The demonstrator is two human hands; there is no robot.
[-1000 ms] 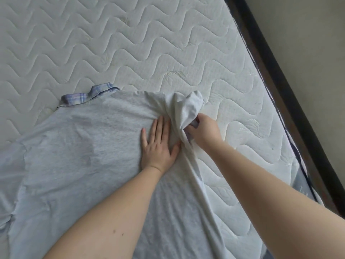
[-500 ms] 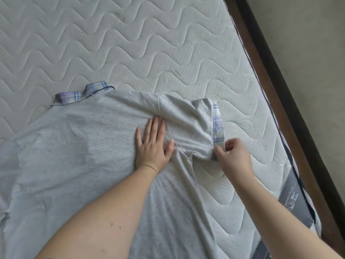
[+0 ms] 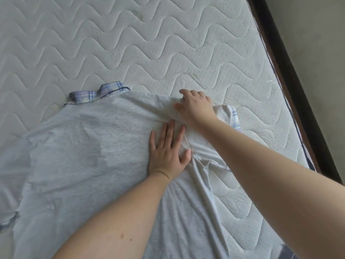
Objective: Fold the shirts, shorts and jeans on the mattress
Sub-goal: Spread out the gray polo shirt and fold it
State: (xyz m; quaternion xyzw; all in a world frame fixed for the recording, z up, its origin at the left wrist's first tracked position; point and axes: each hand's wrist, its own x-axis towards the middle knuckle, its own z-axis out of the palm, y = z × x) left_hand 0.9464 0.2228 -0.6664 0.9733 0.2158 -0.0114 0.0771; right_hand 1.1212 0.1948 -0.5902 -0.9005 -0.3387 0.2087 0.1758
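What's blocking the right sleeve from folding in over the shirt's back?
Only the person's own hands. The left hand lies flat on the shirt right beside the sleeve, and the right hand rests on the shoulder. No other item lies on the shirt's back.

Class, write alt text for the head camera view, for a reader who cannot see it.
A person's left hand presses flat on a light grey shirt with a plaid collar spread on a white quilted mattress, while the right hand rests on the shirt's shoulder beside its plaid-cuffed short sleeve.
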